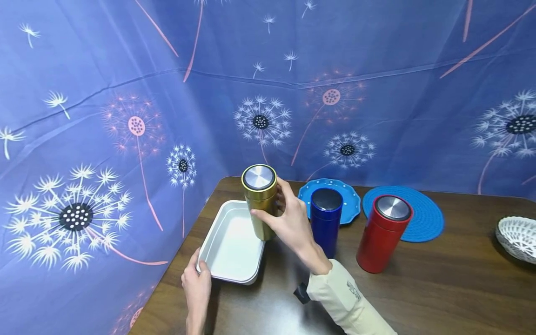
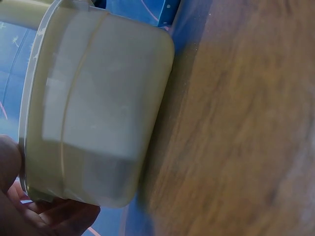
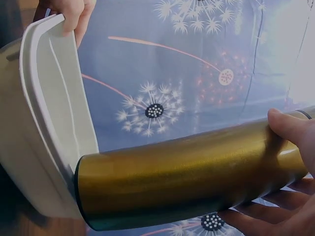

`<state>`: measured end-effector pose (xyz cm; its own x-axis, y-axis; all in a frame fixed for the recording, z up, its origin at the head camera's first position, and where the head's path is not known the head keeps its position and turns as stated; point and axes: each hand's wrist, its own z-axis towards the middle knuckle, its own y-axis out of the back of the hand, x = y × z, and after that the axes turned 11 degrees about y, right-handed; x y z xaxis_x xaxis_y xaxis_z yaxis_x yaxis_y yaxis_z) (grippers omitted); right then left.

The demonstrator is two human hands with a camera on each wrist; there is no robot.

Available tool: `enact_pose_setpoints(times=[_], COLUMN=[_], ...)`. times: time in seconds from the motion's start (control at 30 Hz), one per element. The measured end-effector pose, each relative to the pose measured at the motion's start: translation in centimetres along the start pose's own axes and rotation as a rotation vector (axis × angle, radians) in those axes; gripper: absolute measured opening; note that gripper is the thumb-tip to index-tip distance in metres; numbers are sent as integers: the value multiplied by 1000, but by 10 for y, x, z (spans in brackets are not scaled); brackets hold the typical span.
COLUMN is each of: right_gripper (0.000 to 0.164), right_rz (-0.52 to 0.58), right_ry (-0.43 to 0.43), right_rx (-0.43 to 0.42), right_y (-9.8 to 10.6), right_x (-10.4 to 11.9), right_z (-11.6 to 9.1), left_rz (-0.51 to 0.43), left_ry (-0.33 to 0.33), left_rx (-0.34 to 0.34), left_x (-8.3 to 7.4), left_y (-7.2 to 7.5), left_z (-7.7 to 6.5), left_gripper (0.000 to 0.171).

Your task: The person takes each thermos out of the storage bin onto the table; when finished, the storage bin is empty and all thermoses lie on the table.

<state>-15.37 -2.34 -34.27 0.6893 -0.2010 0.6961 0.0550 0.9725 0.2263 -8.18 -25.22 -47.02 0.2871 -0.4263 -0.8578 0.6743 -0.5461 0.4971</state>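
Observation:
My right hand grips a gold thermos with a silver-topped lid, thumb on one side and fingers round the other. The thermos stands nearly upright over the right rim of a white rectangular tub; in the right wrist view its base overlaps that rim. With thumb and fingers, my left hand pinches the tub's near left corner. Just right of my right hand stands a blue thermos with a dark top, and beyond it a red thermos with a silver top.
Behind the blue thermos lies a blue dotted plate. A round blue woven mat is behind the red thermos, and a white woven basket sits at the far right. A dandelion-print curtain closes off the wooden table at the back and left.

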Motion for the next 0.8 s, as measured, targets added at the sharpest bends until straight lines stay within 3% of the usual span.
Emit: enact_pose_setpoints(times=[0.27, 0.8], right_gripper=[75, 76], right_rz=[-52, -178], right_ry=[-75, -59], right_rx=[9, -39], right_y=[9, 19], right_x=[1, 0], right_z=[-6, -16], left_rz=[-2, -6], left_ry=[-2, -18], left_rx=[-3, -7], left_x=[2, 0], left_y=[1, 0], left_z=[0, 0], left_gripper=[38, 37])
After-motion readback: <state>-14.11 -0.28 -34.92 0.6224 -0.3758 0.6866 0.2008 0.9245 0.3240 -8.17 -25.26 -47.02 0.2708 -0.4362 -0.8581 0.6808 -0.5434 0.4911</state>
